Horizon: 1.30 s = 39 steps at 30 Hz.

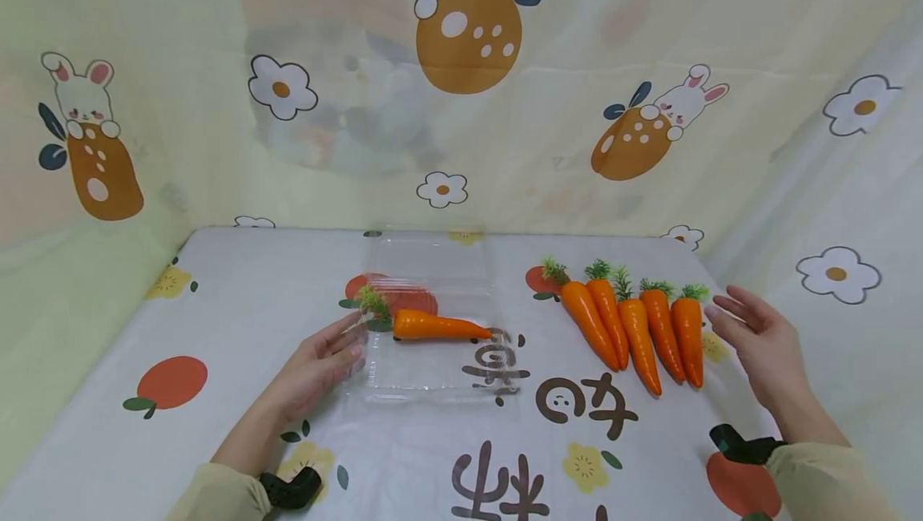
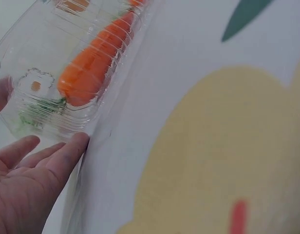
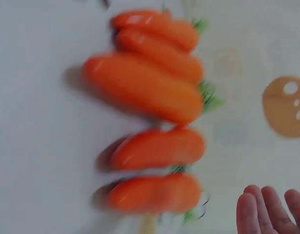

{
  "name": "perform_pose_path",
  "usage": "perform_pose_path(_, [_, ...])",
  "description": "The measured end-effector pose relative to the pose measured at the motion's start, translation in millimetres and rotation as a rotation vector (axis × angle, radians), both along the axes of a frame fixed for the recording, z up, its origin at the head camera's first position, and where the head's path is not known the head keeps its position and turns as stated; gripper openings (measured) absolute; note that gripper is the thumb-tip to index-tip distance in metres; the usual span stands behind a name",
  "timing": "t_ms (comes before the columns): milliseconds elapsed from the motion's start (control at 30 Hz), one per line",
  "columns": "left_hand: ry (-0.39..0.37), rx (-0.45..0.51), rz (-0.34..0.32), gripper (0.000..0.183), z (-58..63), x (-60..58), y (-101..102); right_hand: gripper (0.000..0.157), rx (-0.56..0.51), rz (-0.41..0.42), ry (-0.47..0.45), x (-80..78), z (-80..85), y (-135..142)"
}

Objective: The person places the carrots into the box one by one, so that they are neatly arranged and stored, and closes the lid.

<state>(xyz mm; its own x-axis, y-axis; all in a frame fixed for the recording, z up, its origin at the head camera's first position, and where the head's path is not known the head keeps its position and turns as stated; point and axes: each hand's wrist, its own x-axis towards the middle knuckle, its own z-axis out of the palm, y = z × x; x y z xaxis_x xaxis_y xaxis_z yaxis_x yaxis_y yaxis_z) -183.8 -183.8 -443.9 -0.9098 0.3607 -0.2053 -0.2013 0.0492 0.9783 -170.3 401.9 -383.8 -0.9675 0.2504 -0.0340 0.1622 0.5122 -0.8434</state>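
A clear plastic clamshell box with its lid raised at the back lies on the table, and one orange carrot with a green leafy top lies sideways in it. My left hand is at the box's left side, fingers extended and fingertips right at its edge. In the left wrist view the carrot shows through the ribbed plastic wall. On the right, several more carrots lie in a row with their leafy tops away from me. My right hand is just right of the row, fingers loosely extended and holding nothing.
A white printed cloth with fruit, flowers and lettering covers the table. Behind it hangs a pale curtain with rabbit prints, and further cloth closes off the right side. Both wrists carry black camera mounts.
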Motion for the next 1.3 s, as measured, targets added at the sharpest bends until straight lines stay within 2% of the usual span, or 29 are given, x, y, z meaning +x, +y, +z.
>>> perform_pose_path(133, [-0.004,0.020,0.000,0.070,0.9,-0.3,-0.1,0.088,0.054,-0.077,-0.136,0.7,-11.4,9.6])
perform_pose_path(267, [-0.008,0.024,0.005,0.070,2.4,0.2,-0.2,0.092,0.083,-0.091,-0.242,-4.0,-20.3,11.0])
perform_pose_path(433, [-0.009,0.020,0.010,0.070,2.3,0.4,0.2,0.091,0.085,-0.097,-0.313,-13.9,-28.5,10.4])
perform_pose_path(567, [-0.007,0.010,0.014,0.069,1.1,0.2,0.6,0.092,0.060,-0.098,-0.345,-20.4,-30.9,10.0])
perform_pose_path(767, [-0.006,0.004,0.010,0.070,1.0,0.9,1.6,0.090,0.078,-0.119,-0.391,-24.5,-32.3,9.5])
perform_pose_path(1100, [-0.002,0.003,0.008,0.069,3.0,0.5,2.2,0.084,0.241,-0.097,-0.447,-27.9,-30.0,3.9])
perform_pose_path(1300, [0.002,0.005,0.002,0.070,2.9,0.3,2.8,0.079,0.170,-0.140,-0.455,-26.9,-31.5,7.8])
